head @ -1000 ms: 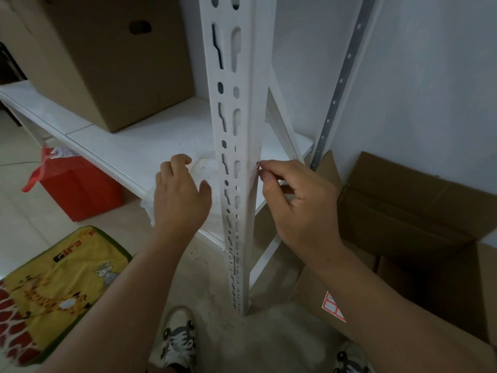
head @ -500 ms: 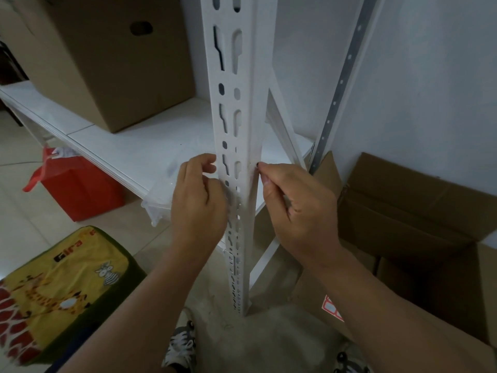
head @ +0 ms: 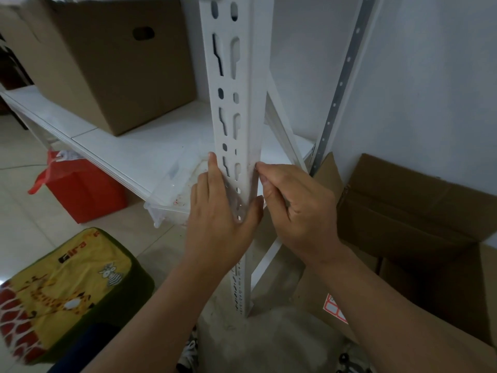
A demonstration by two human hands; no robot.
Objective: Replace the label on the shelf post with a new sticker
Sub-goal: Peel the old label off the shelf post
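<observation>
The white slotted shelf post (head: pixel 243 76) stands upright in the middle of the view. My left hand (head: pixel 217 224) wraps its front at shelf height, fingers flat on the left face and thumb on the right edge. My right hand (head: pixel 298 208) is curled beside the post, its thumb and forefinger tips touching the post's right corner edge. No label shows on the post; anything under the fingertips is hidden. A sheet of red-bordered stickers (head: pixel 333 309) lies on a cardboard flap low on the right.
A clear plastic container (head: pixel 172 195) sits on the white shelf board (head: pixel 129 152), with a large cardboard box (head: pixel 107 63) behind. A red bag (head: pixel 83 189) and a yellow giraffe cushion (head: pixel 59 286) are on the floor at left. Open cardboard boxes (head: pixel 419 211) stand against the wall.
My left hand has moved right from over the container onto the post and now clasps it. My right hand has stayed at the post's right edge.
</observation>
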